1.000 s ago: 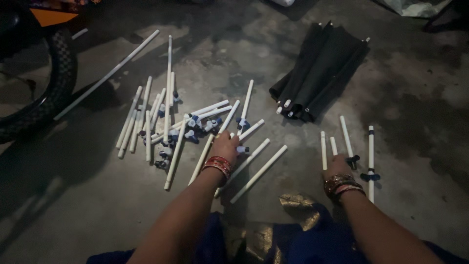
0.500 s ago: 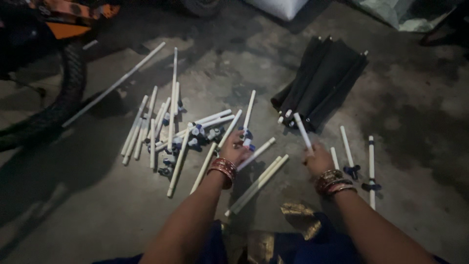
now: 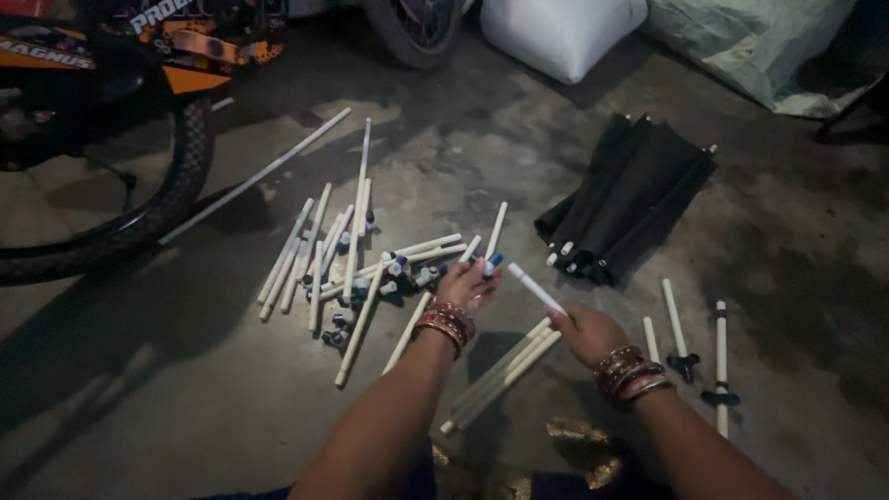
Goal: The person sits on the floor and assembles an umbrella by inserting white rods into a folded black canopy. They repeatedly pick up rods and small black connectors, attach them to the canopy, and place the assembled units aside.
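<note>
My right hand has its grip clenched around one end of a short white rod, which sticks up and to the left, off the floor, toward my other hand. My left hand is closed on a small blue-and-white connector, pinched at the fingertips just above the near edge of the pile; the rod's free tip sits near that connector but apart from it. Both wrists carry red and gold bangles. Below and between my hands, a few white rods lie side by side on the concrete floor, slanting from lower left to upper right. To the left of my left hand is the main pile of rods, loosely fanned, with more blue and white connectors mixed in near its right side. One long thin rod lies apart, running diagonally toward the bicycle tyre at the left. To my right, three rods lie roughly upright on the floor, two of them with dark fittings on them. Beyond my hands lies a folded black fabric bundle with white rod ends showing at its near edge. A white sack rests at the top of the view.
</note>
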